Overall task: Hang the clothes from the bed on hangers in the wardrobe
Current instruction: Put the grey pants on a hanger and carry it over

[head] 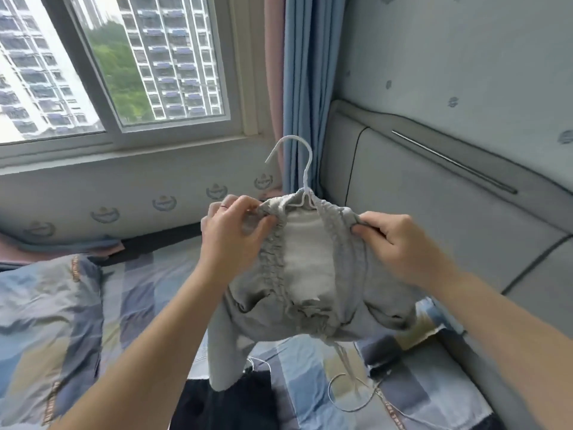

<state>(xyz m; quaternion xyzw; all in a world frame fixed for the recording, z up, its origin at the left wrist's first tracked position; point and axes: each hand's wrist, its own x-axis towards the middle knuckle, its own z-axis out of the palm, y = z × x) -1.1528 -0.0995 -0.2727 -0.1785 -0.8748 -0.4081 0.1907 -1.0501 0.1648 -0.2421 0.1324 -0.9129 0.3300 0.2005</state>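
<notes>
Daylight fills a bedroom with a window (124,57) at ten o'clock, a blue curtain (304,72) at twelve and a padded grey headboard (418,197) at two. At the centre, the left hand (235,231) pinches one end of the gathered waistband of the grey sweatpants (310,274) between thumb and curled fingers. The right hand (400,243) has its fingers closed round the opposite end, at three o'clock from the first, so the waistband is stretched between them. A thin white wire hanger (302,169) sits inside the waist opening, its hook standing up at twelve o'clock above the hands. The sweatpants are held in the air above the bed (139,290), their legs drooping toward six. They look like soft, light jersey with a paler fleecy inside and a ruched elastic top. A drawstring (344,358) dangles from them. Such cloth probably slumps and slips off a narrow wire, so the elastic ends are the sensible hold, while the hanger itself likely bends easily. A dark garment (223,401) lies on the patchwork bedding at six o'clock, not yet hung. No wardrobe is in view.
</notes>
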